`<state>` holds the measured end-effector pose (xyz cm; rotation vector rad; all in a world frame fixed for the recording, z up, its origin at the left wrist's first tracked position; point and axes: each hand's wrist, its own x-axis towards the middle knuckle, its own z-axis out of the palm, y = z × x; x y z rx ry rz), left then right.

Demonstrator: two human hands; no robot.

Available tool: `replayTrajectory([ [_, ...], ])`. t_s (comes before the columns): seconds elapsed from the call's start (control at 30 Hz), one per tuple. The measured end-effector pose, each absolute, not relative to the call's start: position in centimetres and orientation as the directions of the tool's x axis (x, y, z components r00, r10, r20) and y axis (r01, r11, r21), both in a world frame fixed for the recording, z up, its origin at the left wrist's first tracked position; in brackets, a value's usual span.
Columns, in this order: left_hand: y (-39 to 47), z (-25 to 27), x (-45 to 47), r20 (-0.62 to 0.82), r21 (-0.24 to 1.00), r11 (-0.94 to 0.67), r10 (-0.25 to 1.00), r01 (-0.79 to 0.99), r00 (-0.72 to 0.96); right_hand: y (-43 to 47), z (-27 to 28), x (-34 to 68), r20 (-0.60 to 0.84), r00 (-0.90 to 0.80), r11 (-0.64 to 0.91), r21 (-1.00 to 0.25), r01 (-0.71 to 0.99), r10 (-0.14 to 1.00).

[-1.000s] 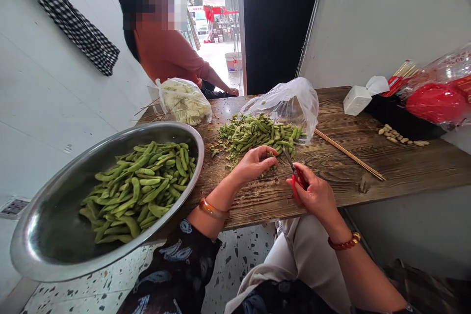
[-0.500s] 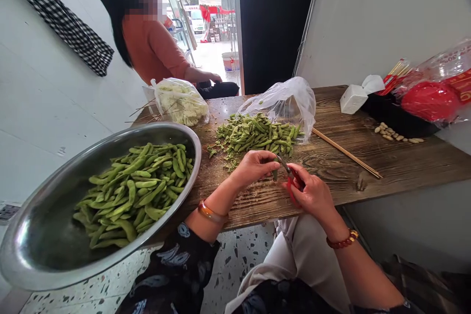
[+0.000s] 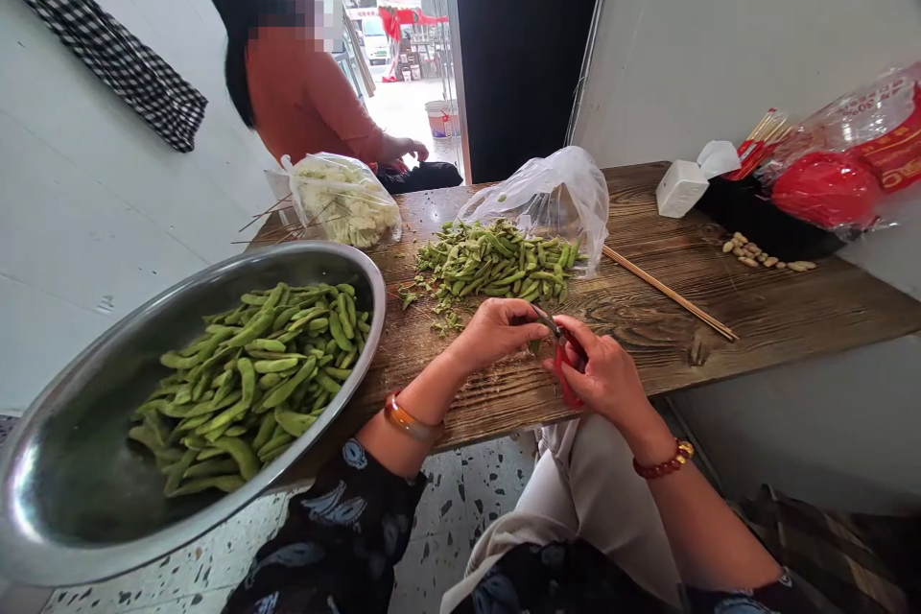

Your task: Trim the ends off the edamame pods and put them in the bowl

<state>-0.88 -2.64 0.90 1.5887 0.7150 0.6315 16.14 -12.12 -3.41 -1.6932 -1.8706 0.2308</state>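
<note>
My right hand [image 3: 604, 372] is closed round the red handles of a pair of scissors [image 3: 568, 382]. The blades point up and left, to the fingertips of my left hand [image 3: 498, 334]. Pinched in that left hand is a green edamame pod [image 3: 533, 345], mostly hidden by the fingers. Just beyond my hands a pile of edamame pods [image 3: 504, 261] lies on the wooden table, with small trimmings at its left. To my left is a large steel basin [image 3: 79, 489] with many green pods [image 3: 251, 384] in it.
A clear plastic bag [image 3: 576, 187] touches the pile's far side. Wooden skewers [image 3: 669, 293] lie to its right. Further right are peanuts [image 3: 763, 254], a white tissue box [image 3: 682, 189] and a red package [image 3: 827, 187]. A bag of pale florets [image 3: 345, 201] stands behind the basin; a person [image 3: 309, 96] sits beyond.
The view has shifted slightly, so most things appear a little further left. My hands stay together at the scissors and pod. The seated person's hand has lifted slightly.
</note>
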Motion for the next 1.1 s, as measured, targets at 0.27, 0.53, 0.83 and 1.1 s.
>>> replayTrajectory([
  [0.27, -2.4, 0.3, -0.9, -0.01, 0.989, -0.086, 0.763, 0.117, 0.646, -12.1, -3.5, 16.2, 0.31, 0.003, 0.158, -0.494, 0.855, 0.951],
  [0.53, -2.2, 0.5, -1.0, 0.033, 0.983, -0.141, 0.77, 0.119, 0.637, -12.0, -3.6, 16.0, 0.324, 0.023, 0.13, -0.444, 0.886, 0.946],
  [0.83, -1.5, 0.4, -1.5, -0.064, 0.986, 0.143, 0.798, -0.085, 0.6, -11.7, -4.0, 16.4, 0.301, 0.179, 0.054, -0.628, 0.776, 0.937],
  [1.1, -1.5, 1.0, -1.7, -0.076, 0.922, 0.255, 0.856, -0.291, 0.511, -11.9, -3.8, 16.4, 0.318, 0.14, 0.094, -0.62, 0.779, 0.938],
])
